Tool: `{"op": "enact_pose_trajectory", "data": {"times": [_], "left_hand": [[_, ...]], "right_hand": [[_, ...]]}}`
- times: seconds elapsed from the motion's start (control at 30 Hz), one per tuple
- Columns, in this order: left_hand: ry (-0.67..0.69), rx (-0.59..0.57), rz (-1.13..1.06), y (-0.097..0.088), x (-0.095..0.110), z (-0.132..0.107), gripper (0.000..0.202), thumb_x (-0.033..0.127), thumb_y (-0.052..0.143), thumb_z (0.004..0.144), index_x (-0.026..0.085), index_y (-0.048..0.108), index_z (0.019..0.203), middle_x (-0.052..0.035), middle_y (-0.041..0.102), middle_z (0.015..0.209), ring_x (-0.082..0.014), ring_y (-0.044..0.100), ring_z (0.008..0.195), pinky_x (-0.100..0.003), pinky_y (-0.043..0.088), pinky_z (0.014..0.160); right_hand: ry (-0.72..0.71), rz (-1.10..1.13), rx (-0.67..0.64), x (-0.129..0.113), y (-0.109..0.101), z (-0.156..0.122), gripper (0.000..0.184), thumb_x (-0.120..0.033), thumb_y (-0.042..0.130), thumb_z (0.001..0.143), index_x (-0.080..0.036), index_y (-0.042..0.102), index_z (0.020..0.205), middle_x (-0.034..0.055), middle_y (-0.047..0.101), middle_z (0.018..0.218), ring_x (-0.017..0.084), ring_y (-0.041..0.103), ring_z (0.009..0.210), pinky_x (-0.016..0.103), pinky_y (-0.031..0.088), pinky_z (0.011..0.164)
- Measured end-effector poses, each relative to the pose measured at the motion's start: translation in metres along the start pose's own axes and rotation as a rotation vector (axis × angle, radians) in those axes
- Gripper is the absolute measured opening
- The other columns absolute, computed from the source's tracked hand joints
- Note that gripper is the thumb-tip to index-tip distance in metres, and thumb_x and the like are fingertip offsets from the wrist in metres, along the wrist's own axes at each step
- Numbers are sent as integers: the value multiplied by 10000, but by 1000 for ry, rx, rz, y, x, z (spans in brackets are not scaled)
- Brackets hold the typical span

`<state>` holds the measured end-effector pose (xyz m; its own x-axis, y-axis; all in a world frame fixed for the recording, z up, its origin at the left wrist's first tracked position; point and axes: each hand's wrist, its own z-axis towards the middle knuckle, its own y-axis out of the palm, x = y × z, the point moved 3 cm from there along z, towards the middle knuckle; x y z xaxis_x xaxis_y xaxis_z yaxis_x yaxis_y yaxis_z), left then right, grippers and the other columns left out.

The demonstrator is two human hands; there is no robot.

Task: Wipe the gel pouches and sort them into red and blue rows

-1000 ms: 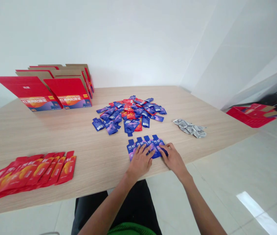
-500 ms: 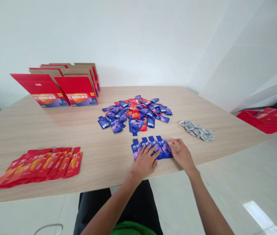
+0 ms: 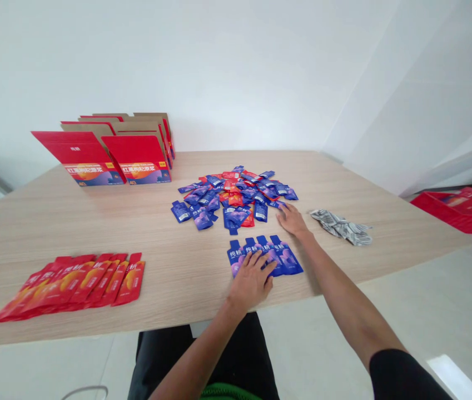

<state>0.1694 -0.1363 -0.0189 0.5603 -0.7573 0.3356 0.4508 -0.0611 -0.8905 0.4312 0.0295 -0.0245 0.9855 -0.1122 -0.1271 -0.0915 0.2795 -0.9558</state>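
Observation:
My left hand (image 3: 252, 280) lies flat with fingers spread on a row of several overlapping blue pouches (image 3: 279, 256) near the table's front edge. My right hand (image 3: 292, 219) is stretched forward, fingers extended, its fingertips touching a blue pouch (image 3: 276, 204) at the near right edge of the mixed heap of blue and red pouches (image 3: 229, 194). Nothing is gripped in that hand.
A fanned row of red pouches (image 3: 77, 283) lies at the front left of the wooden table (image 3: 94, 222). Folded red cartons (image 3: 114, 150) stand at the back left. A grey-and-white crumpled wrapper pile (image 3: 342, 225) lies right of my right hand. More red cartons (image 3: 461, 208) sit on the floor, far right.
My right hand left the blue row and reached forward to the heap's near edge. My left hand stayed on the row. The camera view shifted slightly.

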Motion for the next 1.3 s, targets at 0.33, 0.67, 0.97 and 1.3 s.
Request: {"op": "enact_pose_trajectory", "data": {"times": [0.33,0.67,0.97,1.3], "left_hand": [[-12,0,-30,1,-1,0,453,321,483,1008,258,569,1449,-45,541,1546,-261,401,1487,-493,295,1273],[-4,-8,-6,-1,0,1,462,325,462,1016,251,554,1463,-52,553,1533,-257,407,1480,-489,300,1269],[-21,-25,-8,-1,0,1,462,319,469,1012,257,549,1463,-42,544,1544,-242,395,1488,-483,284,1278],[-25,-22,-20,-1,0,1,460,316,484,1009,254,559,1459,-49,552,1537,-251,397,1488,-493,296,1273]], "right_hand": [[80,-169,16,3,-28,-51,439,-399,465,1027,-143,651,1331,204,615,1233,351,535,1150,435,425,953],[116,140,40,51,-57,-113,356,-277,408,988,-153,701,1149,124,746,915,258,692,820,329,493,743],[207,382,79,25,-42,-160,446,-579,579,908,-235,724,1152,62,764,877,246,705,778,338,530,698],[-37,181,216,10,-63,-164,351,-363,494,979,-222,710,1217,129,640,1125,291,617,1036,403,518,880]]}}
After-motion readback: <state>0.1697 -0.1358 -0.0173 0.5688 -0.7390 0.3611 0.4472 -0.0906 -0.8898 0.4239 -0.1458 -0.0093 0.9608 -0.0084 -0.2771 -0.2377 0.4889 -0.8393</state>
